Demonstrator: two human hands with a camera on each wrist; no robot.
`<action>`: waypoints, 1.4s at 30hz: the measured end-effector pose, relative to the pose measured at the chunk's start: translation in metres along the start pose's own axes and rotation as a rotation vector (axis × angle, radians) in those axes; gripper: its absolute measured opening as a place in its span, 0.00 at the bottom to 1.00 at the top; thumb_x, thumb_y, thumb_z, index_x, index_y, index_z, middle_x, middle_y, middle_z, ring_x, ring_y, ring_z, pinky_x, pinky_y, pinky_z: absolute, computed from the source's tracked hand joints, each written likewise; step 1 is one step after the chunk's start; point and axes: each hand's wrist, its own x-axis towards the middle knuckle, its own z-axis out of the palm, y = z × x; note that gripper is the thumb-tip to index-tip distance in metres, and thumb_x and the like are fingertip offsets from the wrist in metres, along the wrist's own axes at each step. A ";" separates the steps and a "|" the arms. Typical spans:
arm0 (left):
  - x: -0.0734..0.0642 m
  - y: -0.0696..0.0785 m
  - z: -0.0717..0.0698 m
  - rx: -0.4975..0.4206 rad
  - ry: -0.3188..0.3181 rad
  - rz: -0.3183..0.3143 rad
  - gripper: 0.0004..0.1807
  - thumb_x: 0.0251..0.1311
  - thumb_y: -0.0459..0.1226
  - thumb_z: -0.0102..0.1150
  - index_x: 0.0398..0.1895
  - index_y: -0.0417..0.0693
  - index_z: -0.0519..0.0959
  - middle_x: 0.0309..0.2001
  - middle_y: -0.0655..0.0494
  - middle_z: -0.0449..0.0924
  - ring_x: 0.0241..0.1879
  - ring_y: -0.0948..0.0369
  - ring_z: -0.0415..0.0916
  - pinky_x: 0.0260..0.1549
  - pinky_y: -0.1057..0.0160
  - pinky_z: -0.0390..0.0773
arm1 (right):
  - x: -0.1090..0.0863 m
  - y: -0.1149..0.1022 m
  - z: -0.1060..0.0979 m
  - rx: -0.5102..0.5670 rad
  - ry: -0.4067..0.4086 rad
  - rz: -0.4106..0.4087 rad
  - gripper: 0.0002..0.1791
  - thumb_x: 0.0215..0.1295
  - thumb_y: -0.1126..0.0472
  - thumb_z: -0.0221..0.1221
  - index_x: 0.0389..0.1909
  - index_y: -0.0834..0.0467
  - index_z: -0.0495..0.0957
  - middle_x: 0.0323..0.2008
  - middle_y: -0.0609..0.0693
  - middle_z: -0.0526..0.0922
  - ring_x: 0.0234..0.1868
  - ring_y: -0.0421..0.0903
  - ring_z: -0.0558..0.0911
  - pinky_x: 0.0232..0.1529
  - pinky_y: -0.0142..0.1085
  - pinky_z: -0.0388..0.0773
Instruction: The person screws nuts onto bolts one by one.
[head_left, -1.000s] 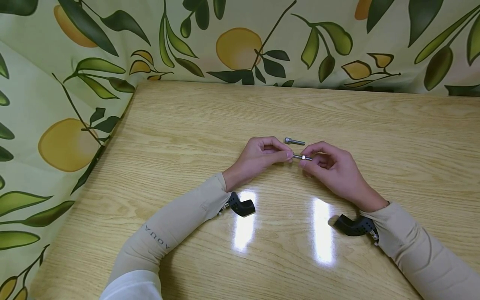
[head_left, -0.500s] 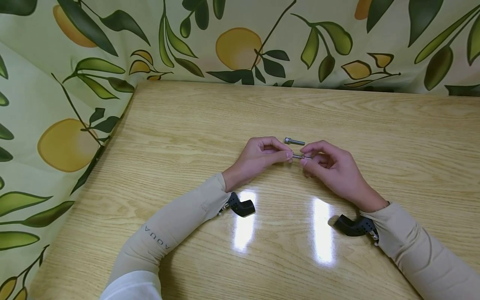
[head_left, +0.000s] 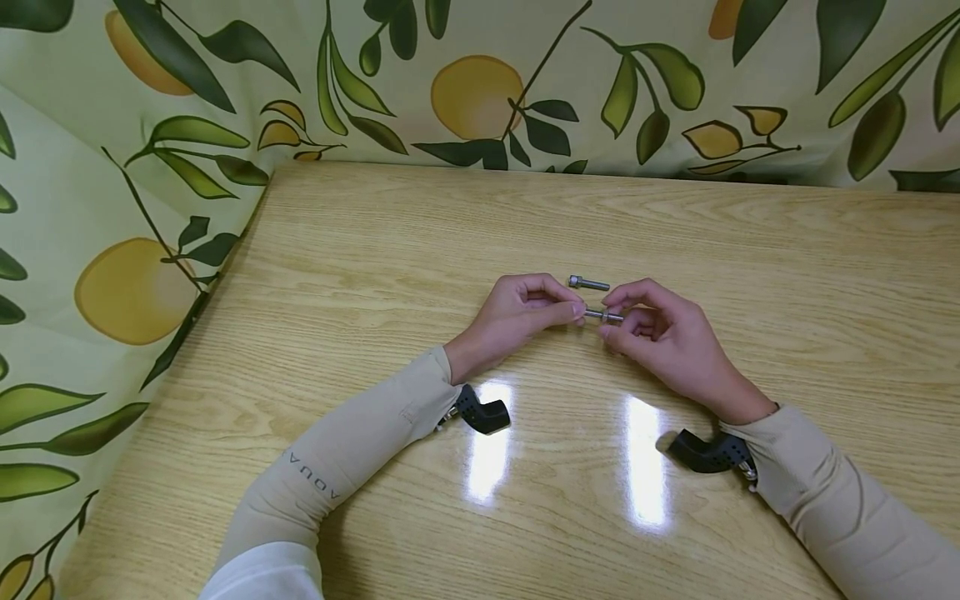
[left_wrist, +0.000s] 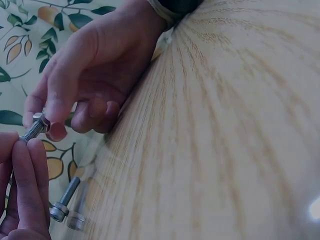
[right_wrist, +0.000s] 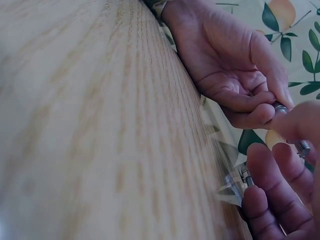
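My left hand [head_left: 517, 312] pinches one end of a metal bolt [head_left: 592, 313] between thumb and fingers, hiding that end. The bolt lies about level, its threaded end toward my right hand [head_left: 663, 337]. On the shank sits a hex nut [head_left: 606, 316], with the right thumb and forefinger curled round it; how firmly they touch it is hard to tell. In the left wrist view the nut [left_wrist: 40, 120] shows at the right fingertips. The right thumb covers part of the bolt [right_wrist: 303, 148] in the right wrist view. Just beyond the hands a second bolt [head_left: 590, 283] lies on the table.
The second bolt carries a nut [left_wrist: 61, 207] close to its head. All this is over a wood-grain table [head_left: 375, 250], backed by a leaf-and-fruit patterned cloth [head_left: 480, 92]. Black wrist-worn devices [head_left: 483, 414] hang below both forearms, and light glares on the tabletop.
The nut on the held bolt has turned, its bright face changing between frames. The right thumb and forefinger shift slightly around it; the left hand stays still.
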 end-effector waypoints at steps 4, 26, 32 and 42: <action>0.000 -0.001 0.000 0.000 0.001 -0.001 0.06 0.67 0.31 0.66 0.43 0.36 0.84 0.43 0.51 0.90 0.42 0.64 0.87 0.51 0.64 0.87 | 0.000 -0.001 0.000 0.004 0.007 0.014 0.11 0.70 0.70 0.62 0.51 0.62 0.78 0.34 0.46 0.84 0.27 0.39 0.85 0.31 0.26 0.83; 0.000 0.000 0.000 0.021 -0.003 0.009 0.06 0.68 0.31 0.66 0.43 0.37 0.85 0.42 0.54 0.90 0.41 0.64 0.87 0.49 0.67 0.86 | -0.001 0.001 0.000 0.040 -0.019 -0.032 0.17 0.64 0.76 0.66 0.52 0.63 0.78 0.38 0.47 0.85 0.28 0.38 0.86 0.31 0.25 0.82; 0.000 0.000 0.000 0.021 0.000 0.011 0.06 0.67 0.30 0.66 0.43 0.36 0.84 0.43 0.47 0.90 0.41 0.64 0.87 0.48 0.67 0.86 | -0.001 -0.001 0.000 -0.023 -0.003 0.042 0.11 0.71 0.67 0.64 0.52 0.58 0.82 0.29 0.45 0.86 0.27 0.38 0.85 0.30 0.26 0.81; 0.001 -0.001 0.000 0.013 0.002 -0.002 0.06 0.67 0.31 0.66 0.44 0.36 0.84 0.42 0.50 0.90 0.41 0.65 0.87 0.49 0.66 0.86 | 0.000 -0.001 0.000 -0.019 -0.011 0.008 0.14 0.67 0.71 0.66 0.51 0.60 0.80 0.33 0.43 0.86 0.28 0.38 0.86 0.32 0.24 0.81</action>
